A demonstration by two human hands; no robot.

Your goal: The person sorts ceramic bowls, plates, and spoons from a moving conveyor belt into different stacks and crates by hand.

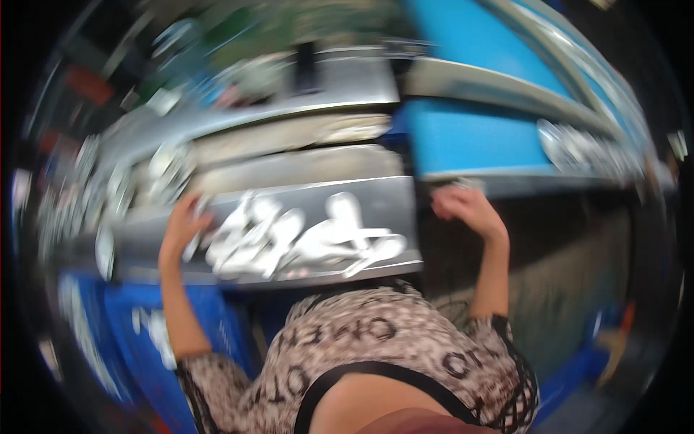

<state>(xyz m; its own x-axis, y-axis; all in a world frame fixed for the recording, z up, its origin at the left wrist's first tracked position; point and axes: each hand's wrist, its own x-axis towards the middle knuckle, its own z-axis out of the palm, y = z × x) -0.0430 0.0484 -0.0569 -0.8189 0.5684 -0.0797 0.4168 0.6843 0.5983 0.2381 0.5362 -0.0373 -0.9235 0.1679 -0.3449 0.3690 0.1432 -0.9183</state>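
Note:
A loose pile of white spoon-shaped pieces lies on the steel worktop in front of me. My left hand is at the pile's left end, thumb and fingers bent around a narrow white piece. Blur hides whether it grips that piece or only reaches past it. To the right of the worktop, my right hand hangs by the near edge of the blue conveyor belt, its fingers curled. Something pale shows behind its knuckles, too blurred to name, and its grip is unclear.
More white pieces are heaped at the left. Clear or silvery pieces sit on the belt's right end. Blue bins stand below the worktop at the left. A raised steel shelf runs behind, holding a dark upright object.

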